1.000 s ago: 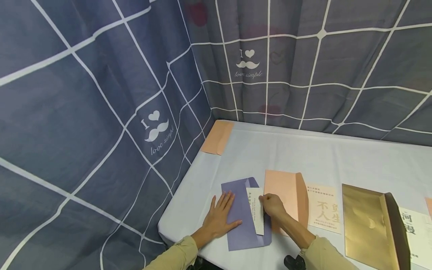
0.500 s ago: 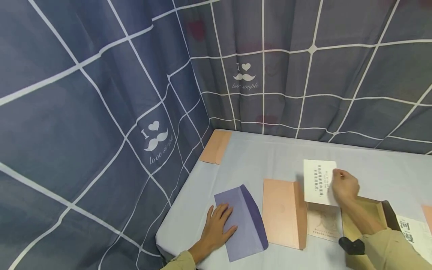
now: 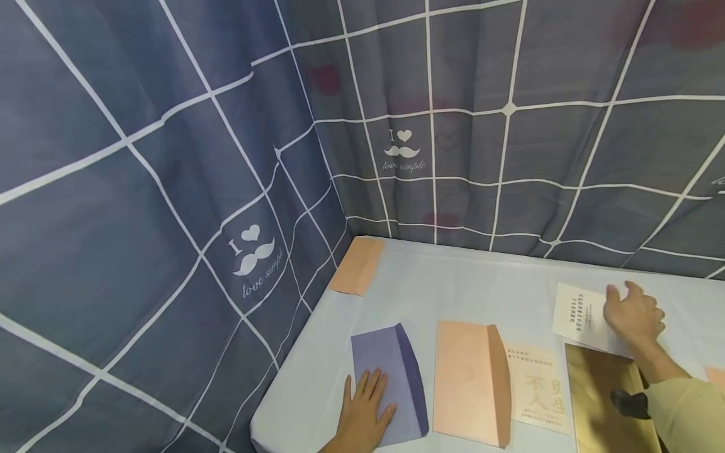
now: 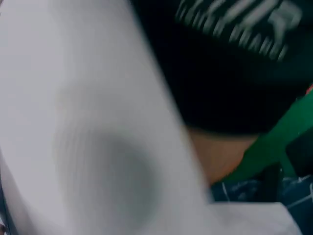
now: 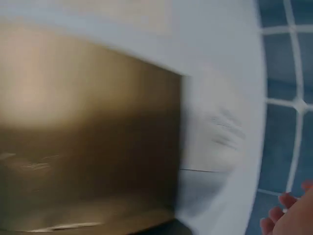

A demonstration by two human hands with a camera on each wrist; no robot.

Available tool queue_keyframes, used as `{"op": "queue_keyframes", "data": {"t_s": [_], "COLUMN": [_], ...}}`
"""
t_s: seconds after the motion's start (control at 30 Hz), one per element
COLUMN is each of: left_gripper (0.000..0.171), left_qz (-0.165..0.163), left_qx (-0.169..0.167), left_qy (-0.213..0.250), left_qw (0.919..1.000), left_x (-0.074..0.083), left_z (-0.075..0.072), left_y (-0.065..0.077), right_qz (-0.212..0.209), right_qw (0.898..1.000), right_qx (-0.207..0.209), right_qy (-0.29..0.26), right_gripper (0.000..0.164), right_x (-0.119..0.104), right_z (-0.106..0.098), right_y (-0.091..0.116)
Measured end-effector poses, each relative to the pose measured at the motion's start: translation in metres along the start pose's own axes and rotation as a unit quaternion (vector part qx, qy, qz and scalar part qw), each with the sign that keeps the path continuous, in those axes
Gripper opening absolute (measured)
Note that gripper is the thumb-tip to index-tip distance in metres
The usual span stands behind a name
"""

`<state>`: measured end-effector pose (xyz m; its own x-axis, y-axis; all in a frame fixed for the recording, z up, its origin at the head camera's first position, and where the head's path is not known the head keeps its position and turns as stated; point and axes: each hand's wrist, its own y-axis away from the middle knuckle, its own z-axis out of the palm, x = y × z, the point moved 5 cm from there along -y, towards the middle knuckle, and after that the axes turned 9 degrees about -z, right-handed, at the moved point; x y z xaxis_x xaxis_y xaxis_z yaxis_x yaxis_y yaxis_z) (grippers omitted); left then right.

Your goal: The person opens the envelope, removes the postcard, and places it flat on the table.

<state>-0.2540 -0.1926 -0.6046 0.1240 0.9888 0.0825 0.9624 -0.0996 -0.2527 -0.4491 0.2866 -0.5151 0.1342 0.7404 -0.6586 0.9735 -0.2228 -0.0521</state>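
Observation:
My left hand (image 3: 365,409) rests with spread fingers on a purple envelope (image 3: 385,352), whose flap stands out on its right side. Farther right, beyond a gold envelope (image 3: 606,396), a white card (image 3: 579,311) with printed characters lies on the table. Over that card's right end is my right hand (image 3: 635,314), thumb and index finger apart. In the right wrist view the right hand (image 5: 293,218) shows at the lower right corner, clear of the blurred card (image 5: 212,132). The left wrist view is blurred and does not show the left hand's fingers.
A peach envelope (image 3: 463,377) with its flap out lies right of the purple one, beside a cream card (image 3: 535,387). Another peach envelope (image 3: 358,265) is at the table's far left corner. A gridded curtain (image 3: 470,145) hangs along the table's back and left edges.
My right hand has drawn the white card from the purple envelope, carried it right, laid it behind the gold envelope and let go. My left hand has stayed on the purple envelope.

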Motion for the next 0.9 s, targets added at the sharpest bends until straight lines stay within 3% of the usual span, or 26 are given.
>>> {"op": "queue_keyframes", "data": {"t_s": [0.1, 0.17, 0.3, 0.43, 0.57, 0.73, 0.9], "left_gripper": [0.055, 0.053, 0.052, 0.051, 0.051, 0.053, 0.059], "left_qz": [-0.028, -0.030, -0.018, -0.018, -0.050, -0.104, -0.137], "left_qx": [-0.013, -0.009, -0.026, -0.057, -0.098, -0.170, -0.193], "left_qy": [0.000, -0.008, -0.027, -0.046, -0.069, -0.066, -0.069], "left_qw": [0.9995, 0.9995, 0.9991, 0.9972, 0.9915, 0.9777, 0.9692], "left_x": [-0.023, -0.034, -0.040, -0.036, -0.032, -0.018, 0.003], "left_z": [0.002, 0.003, 0.007, 0.015, 0.021, 0.019, 0.027], "left_y": [-0.021, -0.041, -0.084, -0.126, -0.163, -0.199, -0.226], "right_qz": [-0.089, -0.137, -0.183, -0.205, -0.217, -0.261, -0.301], "right_qw": [0.995, 0.989, 0.983, 0.979, 0.976, 0.963, 0.949], "right_qx": [-0.025, -0.027, -0.012, 0.006, 0.016, 0.057, 0.081], "right_qy": [0.041, 0.041, 0.020, 0.018, 0.022, 0.032, 0.034], "right_gripper": [0.064, 0.062, 0.058, 0.051, 0.045, 0.035, 0.028], "right_x": [0.000, -0.001, -0.002, 0.002, 0.007, 0.001, -0.009], "right_z": [0.030, 0.045, 0.059, 0.063, 0.063, 0.059, 0.060], "right_y": [0.015, 0.025, 0.042, 0.058, 0.076, 0.098, 0.124]}}
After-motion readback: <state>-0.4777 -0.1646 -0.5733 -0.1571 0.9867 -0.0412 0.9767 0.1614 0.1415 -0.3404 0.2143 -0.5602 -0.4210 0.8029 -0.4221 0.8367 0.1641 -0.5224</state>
